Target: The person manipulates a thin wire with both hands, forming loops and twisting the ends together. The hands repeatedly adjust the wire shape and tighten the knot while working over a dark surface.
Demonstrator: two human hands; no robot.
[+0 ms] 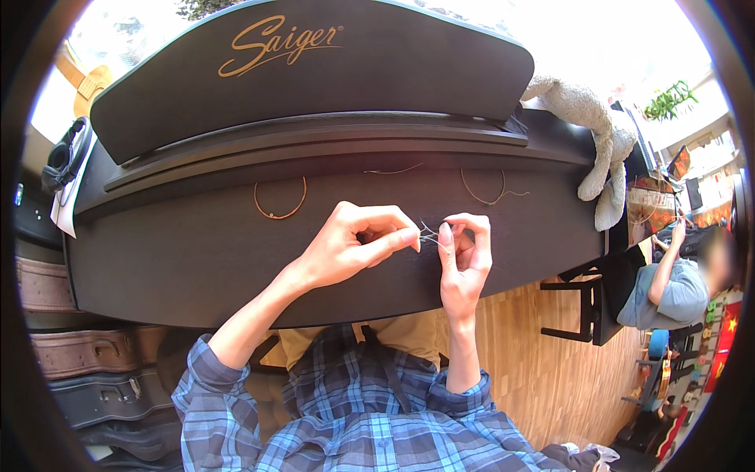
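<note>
My left hand [351,244] and my right hand [464,259] are raised over the dark tabletop [346,295], close together. Thin pale strands of cord [429,234] cross in the small gap between them. The thumb and index finger of my left hand pinch one side. On the other side, my right thumb and fingers close on the strands. Further back lies a brown cord bracelet [281,217] bent in a U. A thin loose cord [393,171] rests behind my hands, and a thin looped cord [491,204] with a trailing end lies to the right.
A dark upright panel [409,67] spans the back. A light plush toy [604,149] drapes over the right corner; headphones [64,157] sit at far left. Instrument cases [82,352] are stacked lower left. Another person [668,287] sits at right beyond a black bench [586,311].
</note>
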